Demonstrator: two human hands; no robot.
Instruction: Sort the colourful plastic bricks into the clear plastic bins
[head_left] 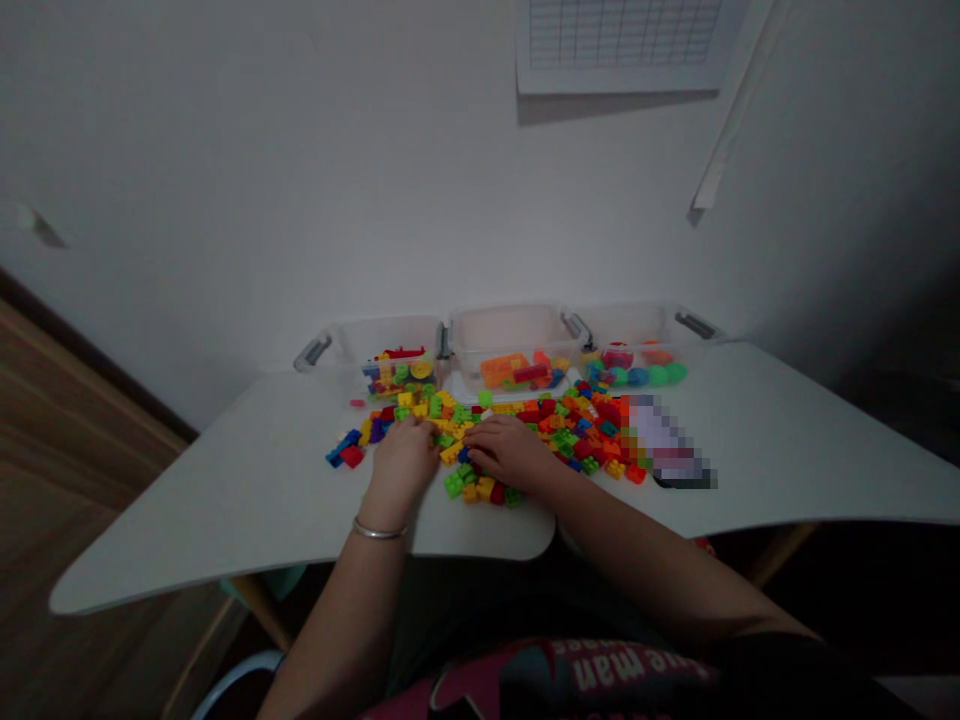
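A loose heap of small toy building bricks (559, 420) in yellow, green, red, orange and blue spreads over the white table. My left hand (406, 455), with a silver bangle at the wrist, reaches into the left part of the heap. Its fingers are bent down and mostly hidden behind the back of the hand, so whether a brick is in them does not show. My right hand (511, 450) lies over the middle of the heap, fingers somewhat apart and touching bricks. Yellow and green bricks lie between the two hands.
Against the wall stand three clear plastic boxes: a left box (390, 335) with mixed pieces, a middle box (506, 328) with orange pieces, and a right box (624, 325) with round pieces. A blurred-out object (664, 440) lies right of the heap. The table's edge (480, 556) is near my body.
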